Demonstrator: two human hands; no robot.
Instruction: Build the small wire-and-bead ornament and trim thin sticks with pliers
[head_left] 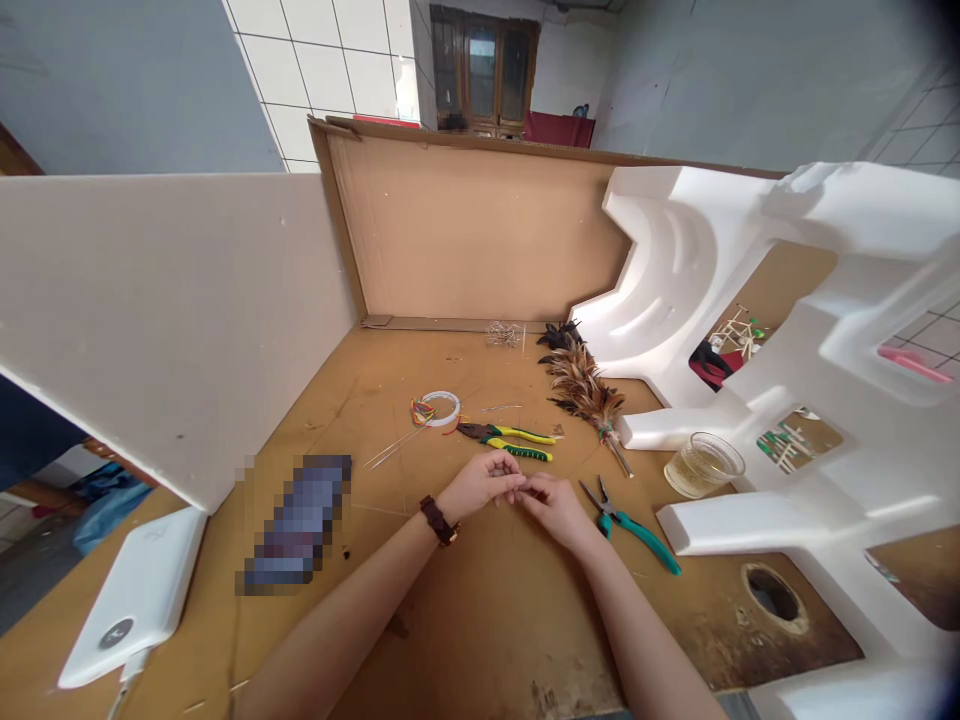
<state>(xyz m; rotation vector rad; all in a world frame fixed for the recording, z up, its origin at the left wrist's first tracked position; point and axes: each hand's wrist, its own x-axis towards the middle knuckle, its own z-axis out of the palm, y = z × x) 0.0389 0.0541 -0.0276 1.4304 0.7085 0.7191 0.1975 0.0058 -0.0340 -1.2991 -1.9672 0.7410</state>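
Note:
My left hand and my right hand meet over the middle of the table, fingertips pinched together. Whatever lies between them is too small or hidden to name. Just beyond my left hand are combination pliers with yellow and green handles, jaws pointing left. To the right of my right hand, teal-handled needle-nose pliers lie with jaws apart. Farther back sits a white ring with colourful threads, and thin wires lie beside it.
A feather bundle lies back right, near a tangle of wire pieces. A glass of liquid stands by white foam packaging. A white power bank and a pixelated dark object lie left. A round hole opens front right.

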